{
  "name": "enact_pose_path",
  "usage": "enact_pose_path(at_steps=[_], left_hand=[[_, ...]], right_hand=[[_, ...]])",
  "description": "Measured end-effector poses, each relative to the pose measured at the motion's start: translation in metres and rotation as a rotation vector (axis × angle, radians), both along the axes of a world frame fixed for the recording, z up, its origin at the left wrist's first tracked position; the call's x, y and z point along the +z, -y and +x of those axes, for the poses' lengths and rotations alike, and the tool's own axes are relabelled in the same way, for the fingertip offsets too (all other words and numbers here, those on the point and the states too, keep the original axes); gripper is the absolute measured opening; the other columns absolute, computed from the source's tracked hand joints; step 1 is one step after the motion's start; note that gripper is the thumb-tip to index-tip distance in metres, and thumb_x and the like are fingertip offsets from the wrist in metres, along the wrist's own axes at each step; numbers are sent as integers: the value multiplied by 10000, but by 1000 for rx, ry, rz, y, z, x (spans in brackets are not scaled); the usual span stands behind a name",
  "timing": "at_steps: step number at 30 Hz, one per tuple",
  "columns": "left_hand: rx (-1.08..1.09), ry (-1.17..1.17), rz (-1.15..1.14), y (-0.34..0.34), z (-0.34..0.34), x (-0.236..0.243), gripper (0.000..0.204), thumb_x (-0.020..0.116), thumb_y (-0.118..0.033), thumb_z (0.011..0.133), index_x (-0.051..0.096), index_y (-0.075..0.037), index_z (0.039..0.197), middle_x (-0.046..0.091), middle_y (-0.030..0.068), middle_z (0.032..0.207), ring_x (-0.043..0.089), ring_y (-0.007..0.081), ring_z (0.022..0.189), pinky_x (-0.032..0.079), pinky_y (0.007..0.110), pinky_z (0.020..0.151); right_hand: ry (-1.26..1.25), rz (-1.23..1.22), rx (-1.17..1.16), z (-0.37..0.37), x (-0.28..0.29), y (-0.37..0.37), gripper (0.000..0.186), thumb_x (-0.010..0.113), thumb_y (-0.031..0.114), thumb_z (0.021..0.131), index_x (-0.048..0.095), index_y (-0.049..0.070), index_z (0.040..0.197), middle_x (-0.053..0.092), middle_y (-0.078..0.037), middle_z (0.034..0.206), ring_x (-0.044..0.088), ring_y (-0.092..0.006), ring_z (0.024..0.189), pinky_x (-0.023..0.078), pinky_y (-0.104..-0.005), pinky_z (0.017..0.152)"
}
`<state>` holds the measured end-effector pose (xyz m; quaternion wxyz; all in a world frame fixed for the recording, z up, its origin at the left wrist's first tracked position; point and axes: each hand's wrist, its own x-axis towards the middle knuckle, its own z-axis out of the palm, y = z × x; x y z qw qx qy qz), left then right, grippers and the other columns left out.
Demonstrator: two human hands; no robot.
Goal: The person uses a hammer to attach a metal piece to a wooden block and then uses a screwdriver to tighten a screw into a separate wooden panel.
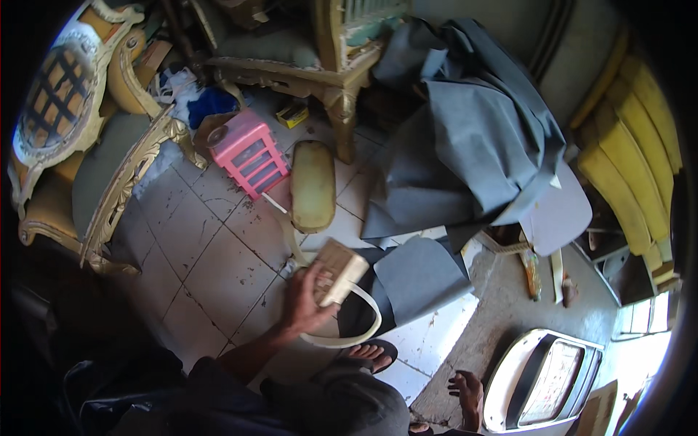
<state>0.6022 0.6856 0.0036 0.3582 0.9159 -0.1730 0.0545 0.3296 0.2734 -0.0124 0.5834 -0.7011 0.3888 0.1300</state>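
Observation:
My left hand (304, 301) grips a small brown box-like block (343, 270), held above the tiled floor; I cannot tell if it is wood or cardboard. A cream curved band (376, 323) loops beside the block and runs under my wrist. Just beyond lies a cut piece of grey sheet material (422, 277), partly over a darker piece. My right hand (467, 394) is low on the right, its fingers apart and nothing in them. Closest to it is a white-framed chair part (502, 381) with a dark inner panel.
A pink plastic stool (247, 149) and a worn oblong pad (313, 185) are on the floor ahead. Carved gold chairs (109, 189) stand at left and back. Grey sheeting (465, 145) drapes in a heap. Yellow cushions (632, 156) lean at right. A bottle (533, 276) lies nearby.

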Motion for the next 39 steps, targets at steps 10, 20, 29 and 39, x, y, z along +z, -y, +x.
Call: enact_pose_path(at_steps=[10,20,29,39], left_hand=[[1151,-354,418,-295,113,-111,834,764,-404,790,324,-165,1457,394,252,1363,463,488,1227,447,649,943],[1155,-223,869,-329,192,-127,956,680,-457,859,158,-166,1605,287,318,1521,451,534,1258,455,741,868],[1165,-352,609,-346,243,-115,875,674,-437,865,228,-223,1587,386,197,1423,532,454,1186,492,664,868],[1069,-259,816,-349,246,-135,895,674,-444,871,203,-194,1591,228,287,1582,304,614,1357,379,790,919]], right_hand=[[-573,134,-202,-91,-103,60,354,635,307,981,582,99,1263,684,-123,1037,693,-284,849,585,-405,660],[-530,116,-214,-15,-121,56,433,658,346,963,552,122,1317,672,-157,1152,691,-326,887,588,-475,699],[-471,53,-162,46,-85,43,430,657,341,963,554,117,1315,674,-155,1148,691,-321,890,587,-470,703],[-530,30,-188,46,-82,36,427,655,337,964,557,112,1313,675,-153,1143,691,-316,893,585,-465,708]])
